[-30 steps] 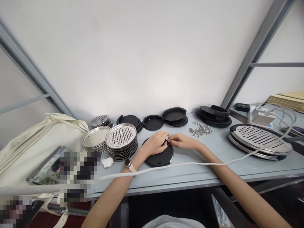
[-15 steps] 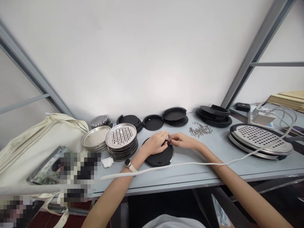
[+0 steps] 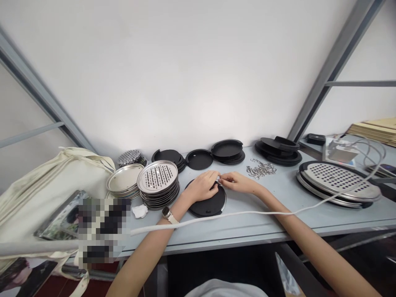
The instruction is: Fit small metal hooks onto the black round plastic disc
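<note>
A round black disc (image 3: 207, 206) with a silvery edge lies in front of me on the table. My left hand (image 3: 201, 187) grips its far side, fingers bent over the edge and thumb resting on the black face. At the same edge, my right hand (image 3: 237, 182) pinches a small shiny metal piece (image 3: 219, 182), its shape mostly covered by the fingers. The two hands' fingertips almost meet there. Right of my hands is a loose pile of small metal hooks (image 3: 261, 169). Left of the disc stands a stack of perforated metal grater discs (image 3: 157, 177).
Plain metal discs (image 3: 123, 177) are stacked at left, near a crumpled white tissue (image 3: 140, 211). Black round lids (image 3: 199, 159) line the wall. Larger grater discs (image 3: 340, 177) lie at right. A white cable (image 3: 247, 213) crosses before my forearms. A cloth bag (image 3: 62, 177) sits far left.
Both hands stay at the disc's far edge. The fingers of my right hand have shifted only slightly around the small metal piece.
</note>
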The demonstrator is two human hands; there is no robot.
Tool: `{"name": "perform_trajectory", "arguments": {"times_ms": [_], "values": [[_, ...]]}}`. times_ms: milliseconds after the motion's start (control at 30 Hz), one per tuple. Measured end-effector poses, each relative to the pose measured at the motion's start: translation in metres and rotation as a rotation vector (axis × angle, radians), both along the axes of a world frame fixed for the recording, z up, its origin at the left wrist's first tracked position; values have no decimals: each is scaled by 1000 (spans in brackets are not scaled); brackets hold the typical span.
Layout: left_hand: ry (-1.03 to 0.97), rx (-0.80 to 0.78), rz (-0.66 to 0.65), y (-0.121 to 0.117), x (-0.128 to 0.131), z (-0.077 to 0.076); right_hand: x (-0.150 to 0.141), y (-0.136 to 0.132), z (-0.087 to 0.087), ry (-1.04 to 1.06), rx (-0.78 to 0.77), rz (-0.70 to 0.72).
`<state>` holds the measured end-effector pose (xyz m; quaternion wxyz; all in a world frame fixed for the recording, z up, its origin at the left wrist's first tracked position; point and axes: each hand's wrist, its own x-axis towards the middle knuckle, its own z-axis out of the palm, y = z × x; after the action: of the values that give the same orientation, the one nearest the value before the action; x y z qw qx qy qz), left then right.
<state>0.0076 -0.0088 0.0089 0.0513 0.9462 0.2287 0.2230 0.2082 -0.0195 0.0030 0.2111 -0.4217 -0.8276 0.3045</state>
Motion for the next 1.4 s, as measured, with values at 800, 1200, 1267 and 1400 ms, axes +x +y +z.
{"name": "perform_trajectory", "arguments": {"times_ms": [800, 1200, 1267, 1400], "values": [[-66, -64, -45, 1, 0, -1, 1, -4, 4, -25, -125, 46], [-59, -64, -37, 0, 0, -2, 1, -3, 3, -19, -156, 50], [-60, -67, -36, 0, 0, -1, 1, -3, 3, -17, -155, 50], [-48, -57, -42, 0, 0, -1, 1, -2, 1, -11, -160, 50]]}}
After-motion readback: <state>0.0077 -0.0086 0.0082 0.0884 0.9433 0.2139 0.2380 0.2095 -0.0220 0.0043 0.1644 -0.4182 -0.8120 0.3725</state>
